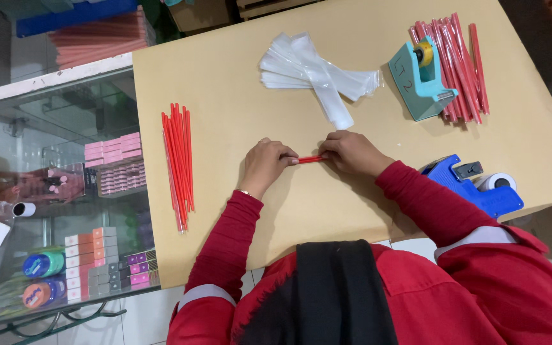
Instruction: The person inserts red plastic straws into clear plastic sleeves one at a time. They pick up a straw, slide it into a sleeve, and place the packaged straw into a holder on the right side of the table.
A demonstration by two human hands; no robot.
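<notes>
Red sleeves and a dark garment filled the bottom of the view, cutting off both arms past the elbows and covering the near edge of the tan cardboard sheet [237, 96]. Only a short stretch of the thin red stick [310, 159] showed between the two hands — its ends were hidden under the fingers, so its full length could not be told. The blue handheld label gun [480, 185] at four o'clock lay partly behind the right sleeve, its near end cut off by the cloth.

At twelve o'clock from the hands lay a loose fan of clear narrow plastic sleeves [314, 73], just beyond the right knuckles. At two o'clock stood a teal tape dispenser [420, 80], set on top of a bundle of wrapped red sticks [461, 61]. At nine o'clock, well apart from the left hand, lay a neat row of bare red sticks [179, 163]. Left of the sheet, a glass display case [52, 191] held small pink and coloured boxes, dim behind reflections.

The left hand [264, 165] was curled, fingertips pinched on the stick's left end. The right hand [351, 152] was likewise closed around the right end, knuckles up. The stick lay level, bridging the two.
</notes>
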